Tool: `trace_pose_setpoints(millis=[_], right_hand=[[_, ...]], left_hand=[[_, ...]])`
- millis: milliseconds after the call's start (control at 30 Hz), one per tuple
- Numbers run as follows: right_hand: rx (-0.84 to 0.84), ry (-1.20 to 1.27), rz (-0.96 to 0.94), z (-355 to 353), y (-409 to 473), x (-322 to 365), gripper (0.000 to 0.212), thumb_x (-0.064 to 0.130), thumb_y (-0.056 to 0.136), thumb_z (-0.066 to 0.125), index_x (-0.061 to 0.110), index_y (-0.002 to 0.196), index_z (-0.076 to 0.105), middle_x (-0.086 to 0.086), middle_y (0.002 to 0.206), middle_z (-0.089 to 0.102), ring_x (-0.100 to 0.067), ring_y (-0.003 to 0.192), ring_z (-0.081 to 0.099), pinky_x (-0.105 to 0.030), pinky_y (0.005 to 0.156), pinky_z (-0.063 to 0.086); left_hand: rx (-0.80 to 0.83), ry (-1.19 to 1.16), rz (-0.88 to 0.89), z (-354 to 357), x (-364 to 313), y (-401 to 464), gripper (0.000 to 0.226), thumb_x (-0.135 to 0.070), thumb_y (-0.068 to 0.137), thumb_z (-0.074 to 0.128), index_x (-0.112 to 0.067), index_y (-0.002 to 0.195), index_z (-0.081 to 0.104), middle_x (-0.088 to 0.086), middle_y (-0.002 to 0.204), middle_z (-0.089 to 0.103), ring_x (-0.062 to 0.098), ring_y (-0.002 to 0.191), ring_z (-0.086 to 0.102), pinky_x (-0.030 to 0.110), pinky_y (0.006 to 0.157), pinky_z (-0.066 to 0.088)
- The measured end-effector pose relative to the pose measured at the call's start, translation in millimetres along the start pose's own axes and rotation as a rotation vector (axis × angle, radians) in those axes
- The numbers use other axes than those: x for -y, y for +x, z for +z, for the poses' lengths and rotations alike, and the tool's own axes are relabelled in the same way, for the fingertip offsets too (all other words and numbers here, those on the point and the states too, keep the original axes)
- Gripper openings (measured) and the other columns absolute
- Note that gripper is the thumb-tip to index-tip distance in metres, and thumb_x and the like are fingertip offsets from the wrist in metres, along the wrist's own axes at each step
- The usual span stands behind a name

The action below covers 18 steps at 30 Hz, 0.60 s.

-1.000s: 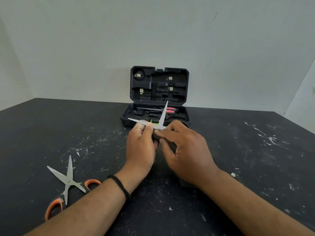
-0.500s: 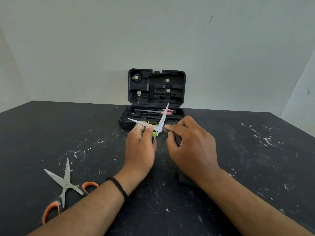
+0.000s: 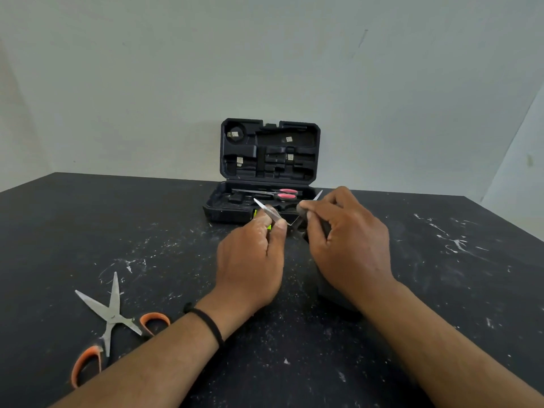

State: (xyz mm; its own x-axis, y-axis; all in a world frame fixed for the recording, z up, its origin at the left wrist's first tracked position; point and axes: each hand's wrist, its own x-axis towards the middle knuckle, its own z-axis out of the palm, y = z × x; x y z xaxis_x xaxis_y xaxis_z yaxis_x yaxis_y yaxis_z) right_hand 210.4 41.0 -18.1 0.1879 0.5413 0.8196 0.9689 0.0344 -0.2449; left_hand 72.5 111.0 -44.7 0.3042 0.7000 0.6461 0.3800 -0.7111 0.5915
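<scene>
Both hands hold one pair of scissors with silver blades and a yellow-green handle [image 3: 281, 217] in front of the open case. My left hand [image 3: 250, 260] pinches one blade between thumb and fingers; the handle colour shows by its fingertips. My right hand [image 3: 347, 245] grips the other blade, whose tip sticks out past the fingers. The blades are spread wide apart. A dark grey object lies under my right hand, mostly hidden.
A black tool case [image 3: 269, 172] stands open at the table's far side with red-handled scissors [image 3: 282, 195] in its tray. Orange-handled scissors [image 3: 112, 319] lie open at the near left on the black, white-flecked table [image 3: 441, 290]. Pale walls stand behind.
The blades have been pulled further apart: my right hand moved right with its blade, which now tilts away from the left one. The camera has shifted slightly.
</scene>
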Motion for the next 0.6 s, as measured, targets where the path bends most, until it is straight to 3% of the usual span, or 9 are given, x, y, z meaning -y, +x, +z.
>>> trace_pose_setpoints(millis=[100, 267, 400, 533, 600], right_hand=[[0.102, 0.099, -0.107, 1, -8, 7, 0.021, 0.023, 0.095, 0.063, 0.027, 0.108, 0.078, 0.011, 0.087, 0.058, -0.010, 0.062, 0.056, -0.032, 0.050, 0.052], [-0.006, -0.011, -0.001, 0, 4, -1, 0.018, 0.022, 0.095, 0.065, 0.030, 0.103, 0.079, 0.012, 0.086, 0.057, -0.008, 0.057, 0.051, -0.026, 0.045, 0.046], [0.130, 0.094, -0.151, 0, -10, 5, 0.019, 0.021, 0.096, 0.065, 0.025, 0.109, 0.078, 0.010, 0.090, 0.059, -0.009, 0.062, 0.055, -0.030, 0.050, 0.051], [0.017, 0.007, -0.006, -2, 1, -5, 0.018, 0.022, 0.095, 0.067, 0.031, 0.106, 0.079, 0.013, 0.089, 0.060, -0.007, 0.061, 0.054, -0.027, 0.047, 0.050], [0.015, 0.022, -0.011, 0, -2, -3, 0.018, 0.021, 0.094, 0.068, 0.028, 0.106, 0.079, 0.013, 0.089, 0.061, -0.005, 0.060, 0.054, -0.026, 0.048, 0.050]], left_hand=[[-0.023, 0.050, 0.043, -3, 5, 0, 0.034, -0.045, 0.100, 0.035, -0.026, 0.079, 0.053, -0.005, 0.055, 0.051, 0.013, 0.054, 0.053, 0.043, 0.055, 0.047], [-0.025, 0.062, 0.041, -3, 0, 3, 0.039, -0.046, 0.099, 0.035, -0.020, 0.078, 0.055, -0.002, 0.054, 0.052, 0.017, 0.054, 0.054, 0.044, 0.056, 0.047], [-0.044, 0.104, 0.081, -6, 7, 1, 0.036, -0.044, 0.100, 0.037, -0.022, 0.077, 0.054, -0.003, 0.054, 0.053, 0.018, 0.053, 0.055, 0.043, 0.053, 0.046], [-0.068, 0.182, 0.196, -6, 2, 2, 0.032, -0.037, 0.101, 0.041, -0.033, 0.069, 0.037, -0.010, 0.046, 0.038, 0.009, 0.042, 0.041, 0.029, 0.044, 0.029], [-0.085, 0.211, 0.200, -4, 2, 3, 0.032, -0.039, 0.101, 0.040, -0.030, 0.070, 0.039, -0.011, 0.046, 0.037, 0.011, 0.041, 0.041, 0.028, 0.045, 0.029]])
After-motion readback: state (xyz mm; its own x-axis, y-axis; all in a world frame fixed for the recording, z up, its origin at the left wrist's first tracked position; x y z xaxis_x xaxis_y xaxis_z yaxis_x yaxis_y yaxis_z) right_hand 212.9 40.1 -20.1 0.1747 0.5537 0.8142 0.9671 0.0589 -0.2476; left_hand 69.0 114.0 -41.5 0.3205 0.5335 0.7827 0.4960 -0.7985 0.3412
